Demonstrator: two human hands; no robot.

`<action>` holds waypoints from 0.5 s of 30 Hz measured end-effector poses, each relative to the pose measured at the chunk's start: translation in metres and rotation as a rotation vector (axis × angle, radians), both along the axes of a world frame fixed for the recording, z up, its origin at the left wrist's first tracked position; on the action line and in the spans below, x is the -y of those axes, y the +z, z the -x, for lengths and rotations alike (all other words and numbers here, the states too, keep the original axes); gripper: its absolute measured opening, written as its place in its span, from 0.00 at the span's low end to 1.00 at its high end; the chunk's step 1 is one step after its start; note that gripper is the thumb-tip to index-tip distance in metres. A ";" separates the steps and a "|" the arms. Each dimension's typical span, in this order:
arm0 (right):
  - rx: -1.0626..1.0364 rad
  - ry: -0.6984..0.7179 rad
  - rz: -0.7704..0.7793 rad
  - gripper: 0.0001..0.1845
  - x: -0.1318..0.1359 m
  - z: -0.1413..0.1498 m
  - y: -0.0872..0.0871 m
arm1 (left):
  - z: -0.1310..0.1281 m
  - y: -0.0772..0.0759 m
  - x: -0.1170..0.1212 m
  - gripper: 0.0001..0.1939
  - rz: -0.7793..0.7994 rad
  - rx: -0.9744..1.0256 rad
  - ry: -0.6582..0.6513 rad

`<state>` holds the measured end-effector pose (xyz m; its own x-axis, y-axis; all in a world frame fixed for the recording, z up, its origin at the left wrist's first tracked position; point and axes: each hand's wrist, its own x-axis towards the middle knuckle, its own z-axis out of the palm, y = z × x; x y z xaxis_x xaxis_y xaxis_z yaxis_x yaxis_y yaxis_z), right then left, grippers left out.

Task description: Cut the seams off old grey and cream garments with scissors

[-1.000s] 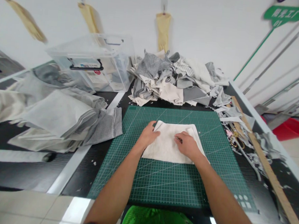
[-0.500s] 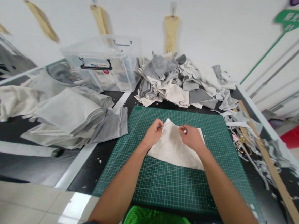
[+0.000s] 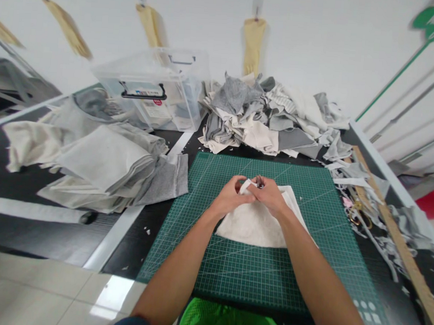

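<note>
A folded piece of white fabric (image 3: 257, 224) lies on the green cutting mat (image 3: 254, 269) in front of me. My left hand (image 3: 231, 199) and my right hand (image 3: 270, 196) meet at its far edge. Both pinch the same far corner of the cloth between fingers and thumb. The corner is lifted slightly off the mat, while the near part lies flat.
A heap of grey and white fabric scraps (image 3: 272, 117) lies behind the mat. Folded cloth stacks (image 3: 105, 169) sit to the left, a clear plastic box (image 3: 151, 93) behind them. Scissors (image 3: 358, 214) and a wooden ruler (image 3: 397, 239) lie on the right. A green basket (image 3: 228, 324) is below.
My hands lifted off the flat cloth, took its far edge, then came together at one corner. The cloth's far edge has bunched toward the middle.
</note>
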<state>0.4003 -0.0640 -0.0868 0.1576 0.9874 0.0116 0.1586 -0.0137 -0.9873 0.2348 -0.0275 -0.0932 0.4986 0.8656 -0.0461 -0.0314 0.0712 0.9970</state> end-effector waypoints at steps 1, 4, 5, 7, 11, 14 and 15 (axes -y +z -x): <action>0.010 -0.003 0.002 0.15 0.001 0.002 0.000 | 0.000 0.002 0.001 0.33 0.030 -0.009 -0.023; 0.008 -0.011 0.002 0.17 0.002 0.006 0.004 | 0.005 0.008 0.001 0.23 0.154 -0.006 -0.102; -0.007 -0.011 -0.004 0.18 0.003 0.007 0.006 | 0.007 0.009 0.000 0.22 0.189 0.001 -0.103; -0.058 0.003 -0.014 0.20 0.004 0.006 0.010 | 0.012 0.012 -0.002 0.19 0.231 0.030 -0.066; -0.153 0.030 -0.002 0.22 0.006 0.001 0.016 | 0.013 0.011 -0.004 0.15 0.246 0.147 0.032; -0.169 0.037 0.006 0.23 0.006 -0.002 0.018 | 0.007 0.011 -0.002 0.13 0.267 0.203 0.083; -0.173 0.037 0.011 0.23 0.006 -0.003 0.018 | 0.005 0.011 -0.001 0.13 0.276 0.216 0.091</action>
<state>0.4031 -0.0702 -0.0685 0.1201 0.9925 -0.0232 -0.0126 -0.0218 -0.9997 0.2293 -0.0261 -0.0822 0.4440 0.8765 -0.1863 -0.2578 0.3241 0.9102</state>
